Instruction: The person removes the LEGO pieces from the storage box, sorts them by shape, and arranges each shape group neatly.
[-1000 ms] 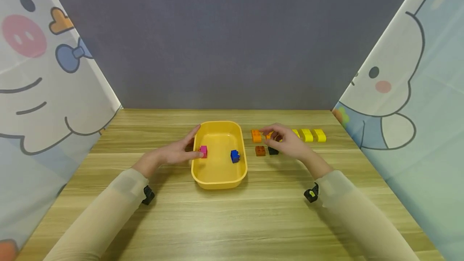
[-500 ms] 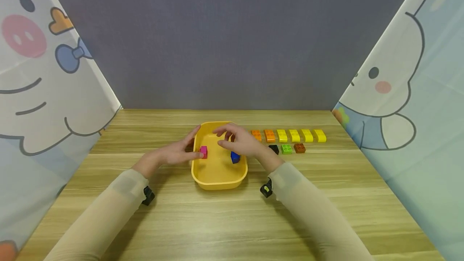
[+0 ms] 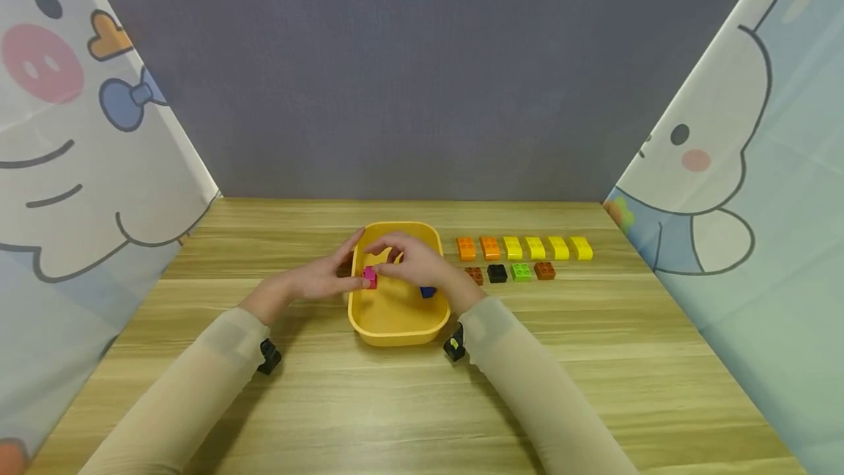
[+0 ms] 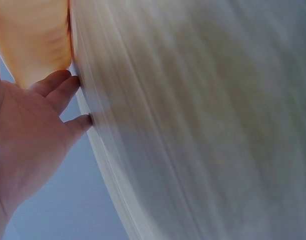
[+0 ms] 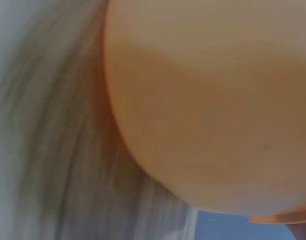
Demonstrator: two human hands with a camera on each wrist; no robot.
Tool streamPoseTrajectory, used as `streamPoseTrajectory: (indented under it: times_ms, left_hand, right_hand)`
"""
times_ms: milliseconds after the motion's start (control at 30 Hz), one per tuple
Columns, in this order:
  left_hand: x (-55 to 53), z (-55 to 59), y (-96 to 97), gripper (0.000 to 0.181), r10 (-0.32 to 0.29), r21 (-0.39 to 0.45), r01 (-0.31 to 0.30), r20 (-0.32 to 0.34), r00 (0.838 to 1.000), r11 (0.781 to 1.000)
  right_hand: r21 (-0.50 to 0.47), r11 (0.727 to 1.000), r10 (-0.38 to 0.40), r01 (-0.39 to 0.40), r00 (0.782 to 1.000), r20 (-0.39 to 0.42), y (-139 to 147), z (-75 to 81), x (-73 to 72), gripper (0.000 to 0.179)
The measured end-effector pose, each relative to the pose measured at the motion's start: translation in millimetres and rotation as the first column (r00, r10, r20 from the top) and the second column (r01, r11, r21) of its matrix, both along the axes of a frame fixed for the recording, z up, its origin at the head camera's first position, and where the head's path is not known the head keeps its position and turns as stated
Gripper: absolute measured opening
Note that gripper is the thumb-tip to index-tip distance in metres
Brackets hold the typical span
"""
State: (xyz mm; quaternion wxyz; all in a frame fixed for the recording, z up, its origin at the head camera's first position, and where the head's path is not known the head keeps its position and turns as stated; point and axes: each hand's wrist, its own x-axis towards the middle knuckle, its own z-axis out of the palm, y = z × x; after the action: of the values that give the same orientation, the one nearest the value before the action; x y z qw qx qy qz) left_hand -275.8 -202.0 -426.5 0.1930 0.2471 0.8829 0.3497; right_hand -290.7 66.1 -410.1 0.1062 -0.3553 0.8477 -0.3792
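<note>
My left hand [image 3: 323,275] holds the left side of a yellow plastic bin [image 3: 395,333], with its thumb over the rim and its fingers along the outer wall. In the left wrist view those fingers [image 4: 63,92] lie low against the bin's outside. Near the thumb tip inside stands a pink toy brick [image 3: 371,278]. Over the bin reaches my right hand [image 3: 418,266], fingers curved and spread from the thumb, fingertips right by the pink brick. Partly hidden under this hand is a blue brick [image 3: 428,292]. The bin wall [image 5: 207,125] fills most of the right wrist view.
Right of the bin, a back row has orange bricks [image 3: 490,248] and several yellow bricks [image 3: 535,248]. A front row has brown bricks [image 3: 544,270], a black brick [image 3: 497,273] and a green brick [image 3: 521,273]. A grey wall [image 3: 415,94] stands behind.
My right hand has moved left from among the brick rows to above the bin, near the pink brick, uncovering the front-row bricks. The left hand and the bin have stayed put.
</note>
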Motion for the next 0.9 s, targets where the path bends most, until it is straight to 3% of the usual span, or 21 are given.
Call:
streamPoseTrajectory:
  times_ms: [300, 633, 900]
  left_hand:
    - [2.2, 3.0, -1.4, 0.114, 0.01, 0.012, -0.01, 0.002, 1.0, 1.0]
    - [-0.4, 0.1, 1.5, 0.114, -0.015, 0.024, 0.015, 0.0, 1.0, 1.0]
    - [-2.2, -1.8, 2.8, 0.112, -0.018, 0.038, 0.017, 0.003, 1.0, 0.999]
  right_hand:
    - [0.235, 0.968, 0.094, -0.089, 0.996, -0.009, -4.0, -2.4, -3.0, 0.039]
    - [0.208, 0.976, 0.041, -0.057, 0.996, 0.081, -5.2, -4.9, -0.6, 0.033]
    - [0.197, 0.98, 0.015, -0.024, 0.999, 0.047, -5.5, -6.3, -1.0, 0.022]
